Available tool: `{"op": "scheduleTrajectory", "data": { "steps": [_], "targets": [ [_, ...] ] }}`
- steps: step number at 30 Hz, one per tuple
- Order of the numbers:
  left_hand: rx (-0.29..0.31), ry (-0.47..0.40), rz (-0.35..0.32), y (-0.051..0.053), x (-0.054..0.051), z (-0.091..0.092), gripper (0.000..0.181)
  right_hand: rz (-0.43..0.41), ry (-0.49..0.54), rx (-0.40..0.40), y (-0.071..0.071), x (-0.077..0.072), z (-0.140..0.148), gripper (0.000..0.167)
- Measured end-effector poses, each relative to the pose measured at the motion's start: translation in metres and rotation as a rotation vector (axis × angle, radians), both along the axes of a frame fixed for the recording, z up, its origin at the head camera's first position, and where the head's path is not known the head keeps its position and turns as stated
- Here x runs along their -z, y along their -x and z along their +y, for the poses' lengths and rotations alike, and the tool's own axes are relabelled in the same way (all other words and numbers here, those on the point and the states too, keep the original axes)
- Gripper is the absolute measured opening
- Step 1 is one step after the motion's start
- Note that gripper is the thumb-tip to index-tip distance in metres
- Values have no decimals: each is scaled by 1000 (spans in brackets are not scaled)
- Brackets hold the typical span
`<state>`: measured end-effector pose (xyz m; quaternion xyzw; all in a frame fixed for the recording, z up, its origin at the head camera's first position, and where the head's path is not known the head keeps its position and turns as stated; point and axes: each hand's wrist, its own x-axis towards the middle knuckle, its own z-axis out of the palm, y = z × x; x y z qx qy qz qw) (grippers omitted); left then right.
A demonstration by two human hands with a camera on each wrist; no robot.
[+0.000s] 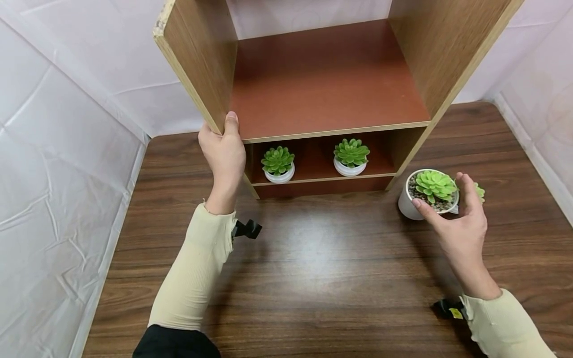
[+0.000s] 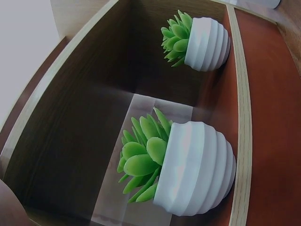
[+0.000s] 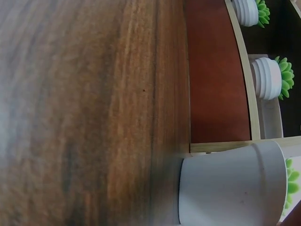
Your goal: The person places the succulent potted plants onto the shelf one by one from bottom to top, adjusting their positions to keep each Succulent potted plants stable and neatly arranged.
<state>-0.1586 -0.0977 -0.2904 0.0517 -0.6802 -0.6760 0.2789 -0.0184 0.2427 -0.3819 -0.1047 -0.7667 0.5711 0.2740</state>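
The white pot stands upright on the surface, just beside the right side of the shelf. It holds a green plant and little stones. The pot looks hard and smooth, so it may slip a bit, and it could chip if dropped. The stones may make it heavier at the bottom, but I can't tell its real weight. The leaves look bendy, so they would be a poor place to pull. The best hold is likely on the pot's sides, just under the rim, with the thumb on one side and fingers on the other. Keep it level, or the stones might spill if they are loose.

The right hand is bent in a wide curve about the pot — thumb at the near left of the rim, fingers on the far right side. I can't tell if it has a firm hold. The arm reaches in from the lower right.

The left hand grips the front edge of the shelf's left side, thumb on the inside — that arm reaches up and forward. The wood looks stiff, so it should not bend.
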Motion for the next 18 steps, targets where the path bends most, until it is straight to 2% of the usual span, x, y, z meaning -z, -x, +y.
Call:
{"op": "scheduleTrajectory", "data": {
  "steps": [4,7,11,18],
  "targets": [
    [-2,-3,4,0,1,0,17,30,-29,-24,0,5,2,76],
    [-4,0,4,0,0,0,17,46,-31,-23,3,16,10,79],
    [-7,4,3,0,0,0,17,23,-37,-3,6,29,20,84],
    [-5,3,7,0,1,0,19,25,-62,3,4,32,22,84]
  ]
}}
